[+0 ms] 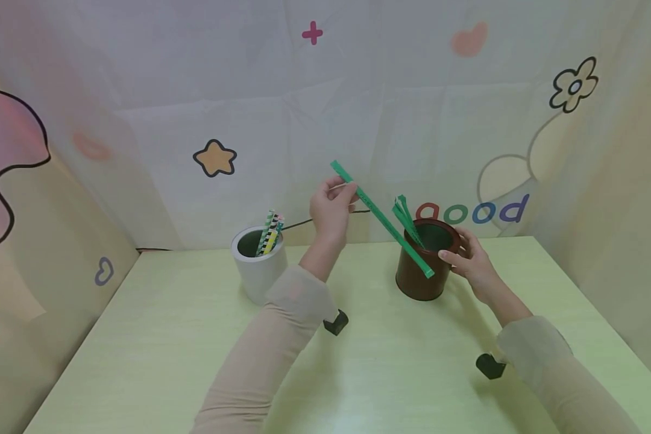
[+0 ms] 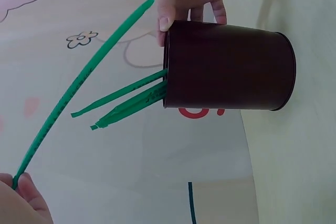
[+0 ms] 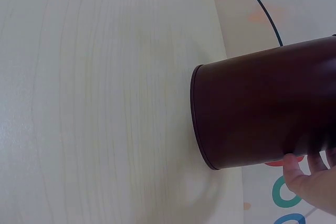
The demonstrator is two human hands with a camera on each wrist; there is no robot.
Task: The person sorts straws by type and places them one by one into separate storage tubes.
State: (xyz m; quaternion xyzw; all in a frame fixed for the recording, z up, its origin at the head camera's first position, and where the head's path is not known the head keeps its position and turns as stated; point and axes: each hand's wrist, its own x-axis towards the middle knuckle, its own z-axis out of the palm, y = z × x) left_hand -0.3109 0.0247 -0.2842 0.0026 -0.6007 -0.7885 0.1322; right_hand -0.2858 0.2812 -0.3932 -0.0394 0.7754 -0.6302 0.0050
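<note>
My left hand (image 1: 333, 208) pinches a long green straw in a printed wrapper (image 1: 382, 218) near its upper end. The straw slants down to the right, its lower end in front of a brown cylindrical cup (image 1: 419, 278). At the cup's right side my right hand (image 1: 474, 265) grips the rim, thumb towards the front. Several similar green wrapped straws (image 2: 131, 100) lean out of the cup's mouth in the left wrist view; their lower ends are hidden inside. The right wrist view shows the cup's dark side and fingertips (image 3: 292, 167) against it.
A white cylindrical cup (image 1: 260, 274) stands left of my left forearm and holds several patterned sticks (image 1: 270, 235). Behind the pale wooden table (image 1: 184, 349) hangs a printed cloth (image 1: 249, 66). A dark cable (image 1: 298, 224) runs along the cloth near the table's back edge.
</note>
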